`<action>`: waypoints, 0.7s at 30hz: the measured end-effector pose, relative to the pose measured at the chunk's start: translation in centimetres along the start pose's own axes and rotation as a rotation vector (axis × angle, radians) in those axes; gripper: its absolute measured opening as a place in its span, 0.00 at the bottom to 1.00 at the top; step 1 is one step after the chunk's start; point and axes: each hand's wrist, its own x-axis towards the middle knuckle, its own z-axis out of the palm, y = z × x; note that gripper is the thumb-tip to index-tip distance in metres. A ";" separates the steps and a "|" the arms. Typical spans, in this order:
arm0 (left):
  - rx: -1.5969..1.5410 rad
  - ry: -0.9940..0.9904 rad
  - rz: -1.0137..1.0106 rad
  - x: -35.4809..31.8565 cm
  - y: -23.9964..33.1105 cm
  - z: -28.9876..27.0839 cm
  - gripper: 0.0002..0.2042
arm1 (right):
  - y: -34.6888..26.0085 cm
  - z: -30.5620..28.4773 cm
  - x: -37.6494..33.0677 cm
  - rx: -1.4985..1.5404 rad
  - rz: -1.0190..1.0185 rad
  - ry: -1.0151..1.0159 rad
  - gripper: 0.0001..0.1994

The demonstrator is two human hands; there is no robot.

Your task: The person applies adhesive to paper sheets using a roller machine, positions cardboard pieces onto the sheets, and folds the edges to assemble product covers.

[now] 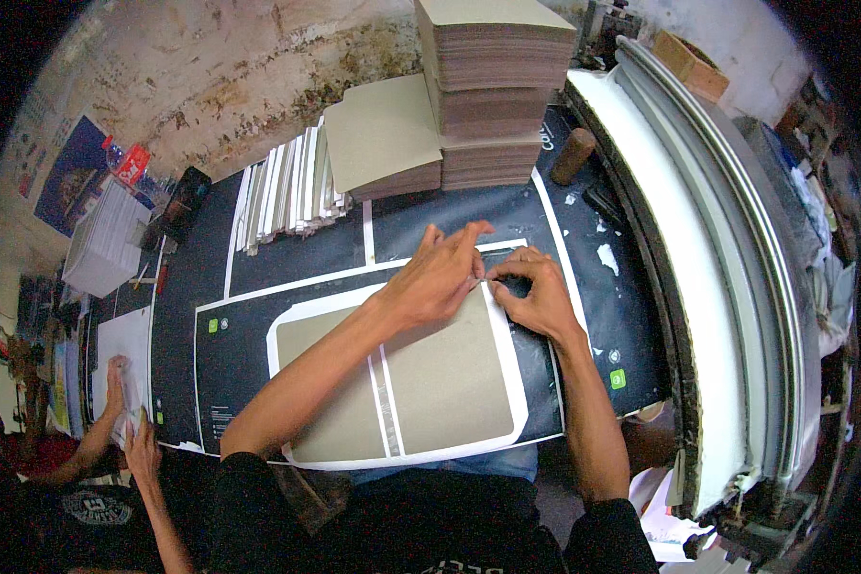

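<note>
Two grey-brown boards, a left board (330, 387) and a right board (450, 373), lie side by side on a white paper sheet (512, 383) with cut corners. The sheet's white border shows around them, and a narrow strip runs between the boards. My left hand (438, 275) reaches over the right board, thumb and finger pinched at the sheet's upper right corner. Just beside it, my right hand (536, 292) pinches at the same corner, its fingertips almost touching the left ones. Fingers partly hide the paper edge there.
Tall stacks of grey boards (493, 105) and a lower board stack (387, 143) stand behind, next to a bundle of white strips (292, 182). A wooden cylinder (572, 158) and a long curved machine (727, 287) flank the right. A co-worker's hands (129, 421) handle a sheet at left.
</note>
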 end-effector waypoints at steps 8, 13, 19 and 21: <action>-0.081 0.046 -0.010 -0.2 0.3 0.2 0.22 | -0.4 -0.2 0.0 -0.061 0.021 -0.029 0.11; -0.008 0.102 0.037 -0.9 -0.2 0.9 0.25 | -0.2 0.1 0.1 -0.065 0.037 -0.009 0.10; 0.280 -0.077 0.132 -1.4 0.3 0.1 0.27 | 0.2 0.0 0.4 -0.031 0.023 -0.031 0.10; 0.344 -0.126 0.179 -2.2 0.4 -0.2 0.27 | 0.5 0.0 0.3 -0.011 0.021 -0.030 0.09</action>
